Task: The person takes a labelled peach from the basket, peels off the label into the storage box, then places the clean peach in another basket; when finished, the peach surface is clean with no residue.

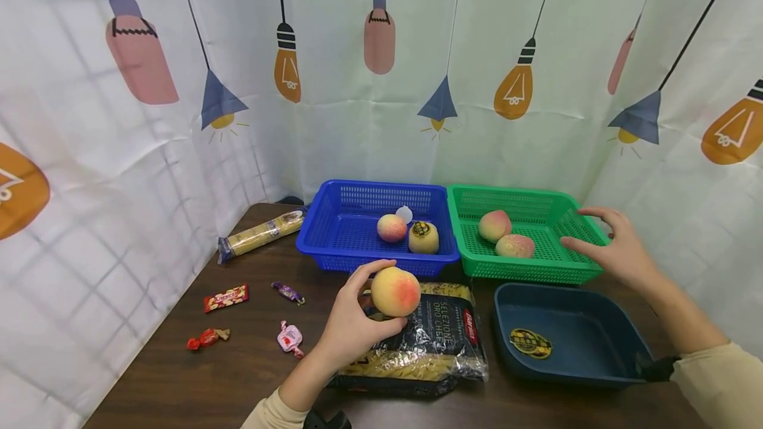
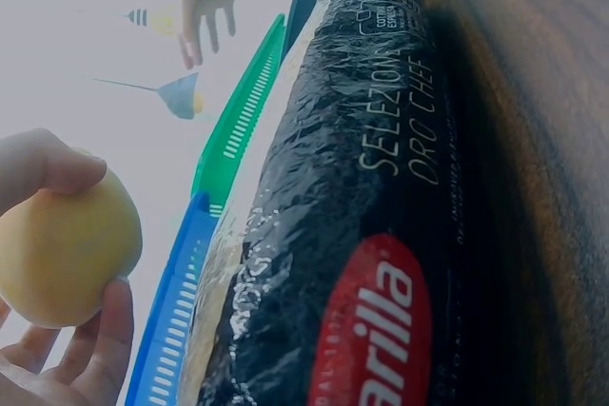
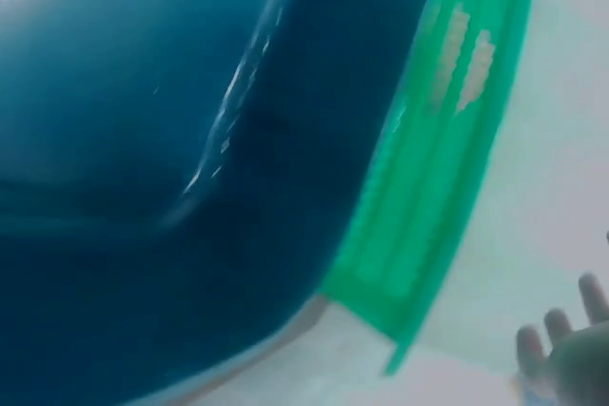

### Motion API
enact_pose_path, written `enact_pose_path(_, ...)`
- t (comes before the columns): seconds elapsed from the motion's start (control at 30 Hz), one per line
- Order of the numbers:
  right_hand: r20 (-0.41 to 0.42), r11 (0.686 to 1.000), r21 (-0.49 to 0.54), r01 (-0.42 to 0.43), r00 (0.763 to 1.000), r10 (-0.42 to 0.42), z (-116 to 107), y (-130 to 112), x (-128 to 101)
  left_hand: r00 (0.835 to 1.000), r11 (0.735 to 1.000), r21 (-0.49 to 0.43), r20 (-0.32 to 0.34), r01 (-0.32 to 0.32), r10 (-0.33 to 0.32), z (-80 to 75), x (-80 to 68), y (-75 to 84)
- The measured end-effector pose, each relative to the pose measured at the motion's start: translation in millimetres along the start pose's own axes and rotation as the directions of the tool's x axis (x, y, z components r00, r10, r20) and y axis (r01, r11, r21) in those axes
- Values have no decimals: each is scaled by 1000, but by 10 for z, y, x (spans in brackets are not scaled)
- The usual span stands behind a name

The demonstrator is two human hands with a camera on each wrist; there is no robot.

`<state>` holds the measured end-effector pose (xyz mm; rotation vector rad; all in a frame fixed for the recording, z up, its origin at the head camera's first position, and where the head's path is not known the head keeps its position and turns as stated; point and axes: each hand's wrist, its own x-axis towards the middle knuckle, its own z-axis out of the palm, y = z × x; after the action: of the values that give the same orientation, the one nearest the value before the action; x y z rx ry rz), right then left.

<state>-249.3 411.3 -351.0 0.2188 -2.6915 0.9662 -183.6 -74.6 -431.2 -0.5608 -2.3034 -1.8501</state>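
My left hand (image 1: 361,323) grips a yellow peach with a red blush (image 1: 395,291) between thumb and fingers, above a black pasta bag (image 1: 441,323). The left wrist view shows the same peach (image 2: 71,249) with the thumb over its top. My right hand (image 1: 616,250) hovers by the right end of the green basket (image 1: 554,273), fingers spread and holding nothing. Two pinkish peaches, one farther back (image 1: 495,225) and one nearer (image 1: 515,246), lie in that basket. In the right wrist view, fingertips of the right hand (image 3: 576,349) show at the lower right.
Left of the green basket, a blue basket (image 1: 334,261) holds a peach (image 1: 391,228), a yellowish fruit with a black label (image 1: 423,238) and a small white piece (image 1: 405,214). A dark blue tub (image 1: 572,323) contains a black-and-gold label (image 1: 530,343). Several wrapped candies and a spaghetti pack (image 1: 262,236) lie left.
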Motion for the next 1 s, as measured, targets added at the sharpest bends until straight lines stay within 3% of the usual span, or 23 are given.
enact_pose_path(0.13,85,984,60,-165,983,160,-95,205,50,1000,1000,1,1,10,-10,-4,-6,12)
enact_pose_path(0.27,201,948,105,-300,940,275,-157,381,90,1000,1000,1,-6,12,-12,-8,-11,19)
enact_pose_path(0.47,359,871,202,-448,861,360,-192,655,76,1000,1000,-8,-4,23,-23,3,-23,28)
enact_pose_path(0.6,422,799,311,-514,828,369,-183,809,33,1000,999,-19,4,27,-27,19,-25,30)
enact_pose_path(0.77,452,694,459,-554,819,355,-143,936,7,1000,999,-27,12,21,-21,37,-26,43)
enact_pose_path(1.0,450,664,505,-551,825,342,-120,1033,-38,995,997,-74,103,-1,8,146,10,103)
